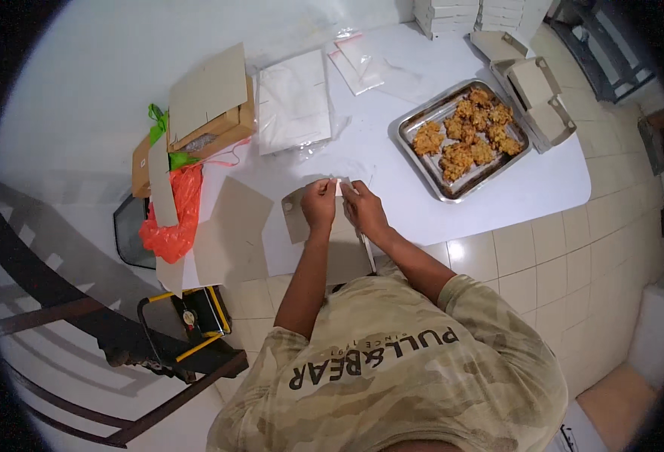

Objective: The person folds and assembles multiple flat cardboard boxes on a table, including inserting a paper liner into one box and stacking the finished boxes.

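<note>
Near the table's front edge, both hands work on a partly folded cardboard box [344,255] with a grey-brown inner face and a thin white edge. My left hand [319,206] is closed, its fingers pinching the box's far edge. Close beside it, my right hand [365,212] also grips that edge, with fingers bent around the board. A small white strip shows between the fingertips. One grey flap of the box sticks out under my left wrist. To the right lies a metal tray [427,170] with several clumps of golden-brown fried food [464,134].
Open grey cardboard boxes [535,87] stand beyond the tray, with stacked white boxes [448,16] behind. A plastic-wrapped white stack [294,102] and clear packets [357,64] lie at the back. Leftward are a brown carton [230,124], a red plastic bag [177,218] and a dark railing [174,403].
</note>
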The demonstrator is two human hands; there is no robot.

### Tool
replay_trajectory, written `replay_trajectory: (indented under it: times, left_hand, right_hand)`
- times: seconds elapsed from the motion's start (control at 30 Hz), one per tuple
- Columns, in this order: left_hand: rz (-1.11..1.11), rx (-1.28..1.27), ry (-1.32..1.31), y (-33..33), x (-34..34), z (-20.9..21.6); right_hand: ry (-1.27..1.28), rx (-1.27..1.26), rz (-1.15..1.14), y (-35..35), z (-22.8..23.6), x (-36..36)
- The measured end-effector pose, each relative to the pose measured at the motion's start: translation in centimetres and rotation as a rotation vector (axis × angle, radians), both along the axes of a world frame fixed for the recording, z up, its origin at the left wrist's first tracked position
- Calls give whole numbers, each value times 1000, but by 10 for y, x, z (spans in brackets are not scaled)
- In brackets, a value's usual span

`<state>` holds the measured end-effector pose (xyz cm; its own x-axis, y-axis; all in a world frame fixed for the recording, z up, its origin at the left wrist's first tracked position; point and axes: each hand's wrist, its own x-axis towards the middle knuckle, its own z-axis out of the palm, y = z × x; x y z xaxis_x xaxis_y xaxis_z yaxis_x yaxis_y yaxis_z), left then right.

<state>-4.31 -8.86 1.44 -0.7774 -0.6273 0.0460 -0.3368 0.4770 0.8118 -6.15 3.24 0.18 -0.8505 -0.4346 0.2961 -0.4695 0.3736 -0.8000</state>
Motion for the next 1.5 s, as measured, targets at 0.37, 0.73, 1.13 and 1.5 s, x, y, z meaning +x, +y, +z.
replay_trajectory:
  times: [0.37,0.73,1.13,1.5]
  left_hand:
    - [286,706,-26,24,20,16]
    - [356,833,79,45,24,17]
    - [183,592,143,57,18,16]
    - [103,619,192,59,28,2]
  right_hand:
    - [-579,-349,17,13,5,-29]
    - [-1155,-567,57,22,12,-29]
    - [-1135,-645,39,26,11,-30]
    - [-1003,-495,142,35,-6,-33]
